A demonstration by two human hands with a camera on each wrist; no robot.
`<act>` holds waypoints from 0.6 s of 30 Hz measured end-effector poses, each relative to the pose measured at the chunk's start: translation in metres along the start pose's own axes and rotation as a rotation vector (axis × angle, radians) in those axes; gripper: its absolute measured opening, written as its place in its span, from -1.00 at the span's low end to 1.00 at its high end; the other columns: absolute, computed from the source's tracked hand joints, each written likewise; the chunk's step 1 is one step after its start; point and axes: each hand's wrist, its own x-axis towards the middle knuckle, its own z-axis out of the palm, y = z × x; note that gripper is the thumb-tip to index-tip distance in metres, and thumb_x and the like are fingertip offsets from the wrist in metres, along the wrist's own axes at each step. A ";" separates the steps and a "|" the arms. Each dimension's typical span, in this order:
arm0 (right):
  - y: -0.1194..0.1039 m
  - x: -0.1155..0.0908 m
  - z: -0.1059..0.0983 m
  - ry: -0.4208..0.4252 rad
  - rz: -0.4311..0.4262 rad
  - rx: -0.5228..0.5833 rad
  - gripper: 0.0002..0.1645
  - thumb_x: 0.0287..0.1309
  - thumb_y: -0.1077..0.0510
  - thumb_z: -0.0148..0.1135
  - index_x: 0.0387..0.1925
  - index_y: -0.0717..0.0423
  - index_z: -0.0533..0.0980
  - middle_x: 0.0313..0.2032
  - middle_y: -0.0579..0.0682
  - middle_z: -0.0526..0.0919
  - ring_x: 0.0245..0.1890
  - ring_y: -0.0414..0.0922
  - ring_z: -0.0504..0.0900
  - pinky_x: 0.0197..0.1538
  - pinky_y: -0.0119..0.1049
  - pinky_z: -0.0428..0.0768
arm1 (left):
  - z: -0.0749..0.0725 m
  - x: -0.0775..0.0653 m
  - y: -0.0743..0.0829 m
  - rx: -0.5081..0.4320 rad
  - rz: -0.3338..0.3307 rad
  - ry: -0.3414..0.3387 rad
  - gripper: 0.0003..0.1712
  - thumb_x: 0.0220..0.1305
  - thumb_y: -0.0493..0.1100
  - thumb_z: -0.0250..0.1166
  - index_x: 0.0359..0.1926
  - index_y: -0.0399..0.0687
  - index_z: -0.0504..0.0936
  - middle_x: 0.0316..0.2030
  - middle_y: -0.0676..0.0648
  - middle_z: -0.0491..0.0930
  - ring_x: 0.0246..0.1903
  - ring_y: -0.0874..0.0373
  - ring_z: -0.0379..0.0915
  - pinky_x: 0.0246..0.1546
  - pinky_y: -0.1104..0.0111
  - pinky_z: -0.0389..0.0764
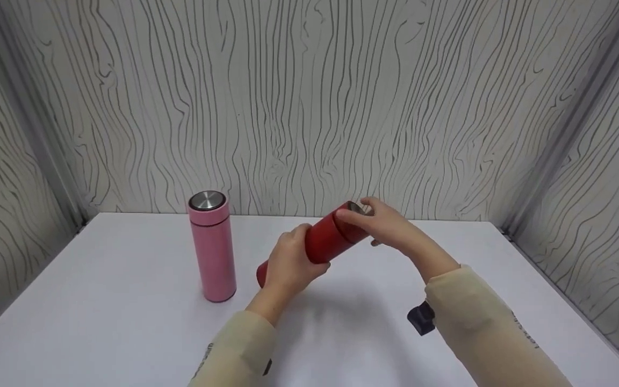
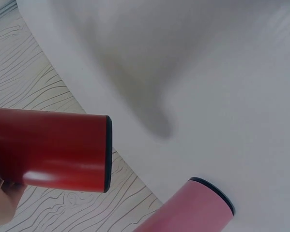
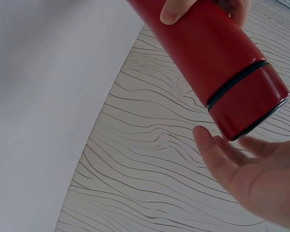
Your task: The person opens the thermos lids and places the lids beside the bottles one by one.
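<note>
A red thermos bottle (image 1: 326, 241) is held tilted above the table, its lid end up and to the right. My left hand (image 1: 292, 262) grips it round the body. Around the lid (image 3: 249, 104), with its dark seam against the body, my right hand (image 1: 390, 226) is spread with the fingers loosely bent. In the right wrist view a gap shows between those fingers and the lid. The black-rimmed base of the red bottle (image 2: 53, 145) faces the left wrist camera.
Upright on the white table (image 1: 127, 322), left of the hands, stands a pink thermos bottle (image 1: 214, 258) with a silver-topped lid. Wood-grain patterned panels (image 1: 288, 107) enclose the table at the back and both sides.
</note>
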 end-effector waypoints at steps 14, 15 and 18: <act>0.000 -0.002 -0.005 -0.006 -0.017 0.044 -0.08 0.18 -0.21 0.06 0.36 0.23 0.02 0.24 0.29 0.31 0.17 0.20 0.41 0.12 0.03 0.52 | 0.001 0.002 0.000 0.027 0.051 0.049 -0.26 -0.13 -0.15 0.51 0.13 -0.05 0.40 -0.06 -0.07 0.58 -0.03 0.03 0.47 0.02 0.13 0.57; 0.000 -0.001 -0.004 0.015 0.006 0.019 -0.07 0.18 -0.29 0.03 0.34 0.26 0.07 0.20 0.29 0.36 0.10 0.18 0.46 0.04 -0.01 0.57 | 0.002 0.001 0.000 0.027 0.053 0.049 -0.26 -0.13 -0.14 0.51 0.13 -0.05 0.40 -0.06 -0.07 0.58 -0.03 0.03 0.46 0.02 0.13 0.57; 0.000 -0.001 -0.002 0.060 0.042 -0.039 -0.11 0.16 -0.36 -0.03 0.17 0.33 0.27 0.02 0.27 0.51 -0.13 0.09 0.57 -0.20 -0.15 0.66 | 0.003 0.001 0.001 0.019 0.053 0.039 -0.24 -0.14 -0.14 0.52 0.14 -0.05 0.39 -0.05 -0.08 0.58 -0.01 0.02 0.46 0.02 0.11 0.57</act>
